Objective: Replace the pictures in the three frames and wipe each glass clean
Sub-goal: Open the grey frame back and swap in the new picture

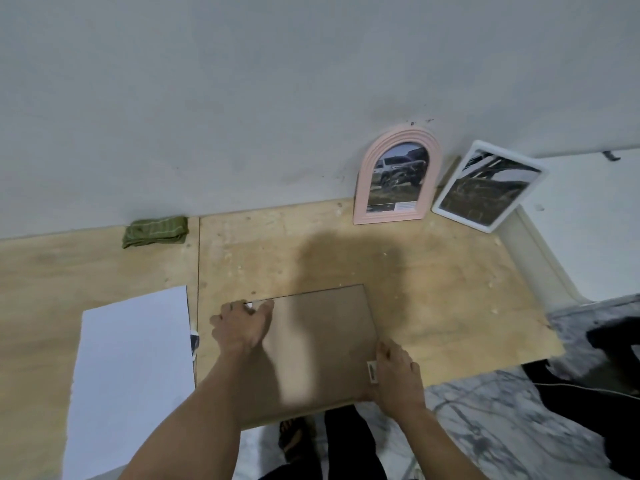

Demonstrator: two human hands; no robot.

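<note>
A plain grey-white wall backs a bench of pale plywood sheets (346, 244), with marbled floor showing past its near edge. Propped against the wall at the far right stand an arched pink frame (397, 174) holding a picture of a vehicle, and just beside it a white rectangular frame (490, 186), tilted, with a dark landscape-like print. A folded olive-green cloth (156, 232) lies at the wall on the left, well apart from the frames. A large white sheet of paper (135, 375) rests face-down on the left of the bench, with the corner of a printed picture (194, 344) peeking from under its right edge.

The third frame lies face-down at the near edge of the bench, showing only its brown hardboard backing (318, 344), and partly overhangs the edge. The left hand (242, 327) sits at the board's far left corner, fingers curled over the edge, its grip apparently pinching a small white tab or the corner itself; the blur keeps me from telling which. The right hand (394, 372) is at the near right side, fingers bent against the edge beside a small white clip (372, 371); whether it pinches the clip or merely steadies the frame I cannot tell.

The step in hand looks like freeing or seating the backing on this last frame. The next move calls for working each clip evenly and lifting the board flat, minding the glass beneath and the overhang
</note>
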